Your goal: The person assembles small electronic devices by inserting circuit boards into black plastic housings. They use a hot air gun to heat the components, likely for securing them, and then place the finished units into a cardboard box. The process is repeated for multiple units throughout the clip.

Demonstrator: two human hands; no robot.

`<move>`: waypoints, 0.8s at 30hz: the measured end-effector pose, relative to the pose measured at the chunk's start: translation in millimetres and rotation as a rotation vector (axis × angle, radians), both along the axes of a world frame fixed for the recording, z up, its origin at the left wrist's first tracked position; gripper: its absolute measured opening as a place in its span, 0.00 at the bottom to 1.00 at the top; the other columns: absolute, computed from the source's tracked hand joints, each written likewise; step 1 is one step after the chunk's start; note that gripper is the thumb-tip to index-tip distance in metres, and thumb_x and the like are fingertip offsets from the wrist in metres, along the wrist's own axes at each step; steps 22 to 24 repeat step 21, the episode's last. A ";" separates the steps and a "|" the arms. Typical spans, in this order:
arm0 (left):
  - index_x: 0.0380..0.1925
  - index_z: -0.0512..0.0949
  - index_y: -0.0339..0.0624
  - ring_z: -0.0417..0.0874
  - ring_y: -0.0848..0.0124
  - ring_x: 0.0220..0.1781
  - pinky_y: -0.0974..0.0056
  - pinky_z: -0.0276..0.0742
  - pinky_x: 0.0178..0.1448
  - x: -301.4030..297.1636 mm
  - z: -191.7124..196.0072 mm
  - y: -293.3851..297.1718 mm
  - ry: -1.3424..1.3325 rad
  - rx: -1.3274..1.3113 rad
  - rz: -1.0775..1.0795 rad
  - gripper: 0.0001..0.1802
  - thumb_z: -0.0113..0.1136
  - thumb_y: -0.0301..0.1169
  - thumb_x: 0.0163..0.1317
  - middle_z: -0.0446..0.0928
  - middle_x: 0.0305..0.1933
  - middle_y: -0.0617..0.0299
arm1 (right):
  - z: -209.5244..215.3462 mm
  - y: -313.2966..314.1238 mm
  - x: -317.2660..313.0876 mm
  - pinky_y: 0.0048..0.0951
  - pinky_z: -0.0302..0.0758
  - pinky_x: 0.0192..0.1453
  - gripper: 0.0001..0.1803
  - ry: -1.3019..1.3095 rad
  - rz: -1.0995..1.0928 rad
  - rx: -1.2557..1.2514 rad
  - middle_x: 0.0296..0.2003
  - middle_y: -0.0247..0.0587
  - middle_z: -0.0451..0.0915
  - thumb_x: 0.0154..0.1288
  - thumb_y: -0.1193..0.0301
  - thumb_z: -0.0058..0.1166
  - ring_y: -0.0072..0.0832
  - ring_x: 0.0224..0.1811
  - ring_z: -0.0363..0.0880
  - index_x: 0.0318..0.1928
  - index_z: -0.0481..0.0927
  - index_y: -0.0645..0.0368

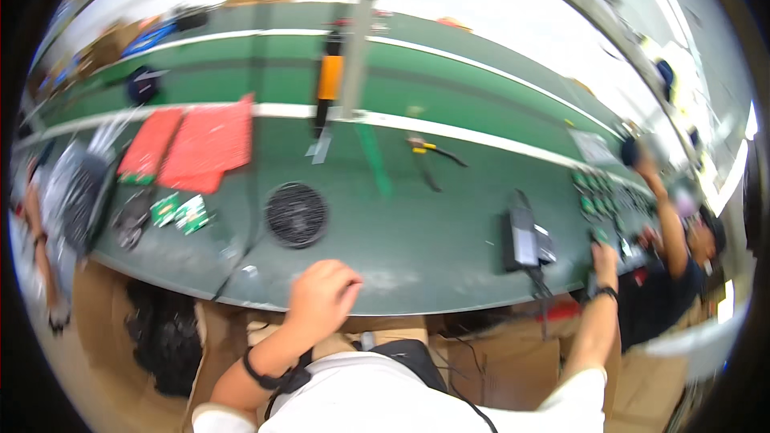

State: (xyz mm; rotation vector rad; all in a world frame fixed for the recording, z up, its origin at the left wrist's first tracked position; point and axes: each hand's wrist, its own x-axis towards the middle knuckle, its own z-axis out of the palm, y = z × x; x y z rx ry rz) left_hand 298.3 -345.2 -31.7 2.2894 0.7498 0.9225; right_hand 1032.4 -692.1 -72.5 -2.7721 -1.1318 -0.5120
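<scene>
My left hand (323, 297) is loosely closed over the front edge of the dark green table; nothing shows in its fingers. Just beyond it stands a round black container (297, 215) filled with dark thin pieces, too blurred to name. Reaching out to the right, my right hand (605, 261) has its fingers closed at a small green circuit board (599, 236), blurred by motion. Several similar green boards (593, 192) lie in rows just past that hand. Left of it sits a black and grey power adapter (523, 240) with a cable.
Pliers with yellow and black handles (433, 159) lie mid-table. Red bubble-wrap bags (207, 140) and two small green boards (191, 215) are at the left. An orange and black tool (329, 76) hangs by a post. A co-worker's arm (670, 220) reaches in at the right.
</scene>
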 end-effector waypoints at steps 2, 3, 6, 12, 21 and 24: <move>0.34 0.83 0.43 0.83 0.54 0.42 0.53 0.80 0.43 0.9 -4.0 2.2 -0.039 0.002 -0.029 0.05 0.69 0.28 0.59 0.81 0.36 0.57 | 6.2 -23.7 9.6 0.51 0.76 0.39 0.15 -0.147 0.041 -0.040 0.38 0.59 0.86 0.67 0.61 0.61 0.54 0.36 0.85 0.43 0.86 0.61; 0.35 0.83 0.43 0.83 0.54 0.42 0.53 0.80 0.44 8.9 -9.0 3.5 -0.091 0.002 -0.097 0.05 0.69 0.28 0.60 0.81 0.36 0.57 | 33.7 -57.2 34.6 0.41 0.75 0.36 0.14 -0.174 -0.228 -0.353 0.37 0.50 0.86 0.68 0.65 0.63 0.41 0.31 0.79 0.48 0.85 0.61; 0.37 0.83 0.43 0.83 0.57 0.38 0.55 0.79 0.41 -3.8 -1.6 -1.3 -0.138 -0.137 -0.108 0.05 0.67 0.27 0.62 0.79 0.37 0.57 | 52.7 29.5 10.5 0.28 0.74 0.34 0.17 0.137 -0.365 0.250 0.39 0.40 0.85 0.69 0.71 0.63 0.26 0.29 0.75 0.56 0.83 0.60; 0.34 0.84 0.38 0.84 0.65 0.35 0.62 0.79 0.41 -64.3 48.8 32.7 -0.279 0.011 0.288 0.03 0.69 0.21 0.60 0.82 0.33 0.57 | 145.3 172.5 -321.1 0.15 0.72 0.38 0.28 0.869 0.588 0.782 0.48 0.35 0.83 0.71 0.73 0.59 0.13 0.39 0.78 0.70 0.74 0.62; 0.56 0.84 0.45 0.75 0.51 0.60 0.53 0.76 0.62 -164.8 34.2 153.0 0.667 0.005 0.816 0.30 0.79 0.41 0.52 0.75 0.53 0.50 | 128.6 272.7 -502.2 0.31 0.79 0.60 0.46 0.948 0.897 0.329 0.68 0.51 0.72 0.65 0.72 0.64 0.39 0.67 0.74 0.80 0.57 0.57; 0.56 0.84 0.45 0.75 0.51 0.60 0.53 0.76 0.62 -164.8 34.2 153.0 0.667 0.005 0.816 0.30 0.79 0.41 0.52 0.75 0.53 0.50 | 128.6 272.7 -502.2 0.31 0.79 0.60 0.46 0.948 0.897 0.329 0.68 0.51 0.72 0.65 0.72 0.64 0.39 0.67 0.74 0.80 0.57 0.57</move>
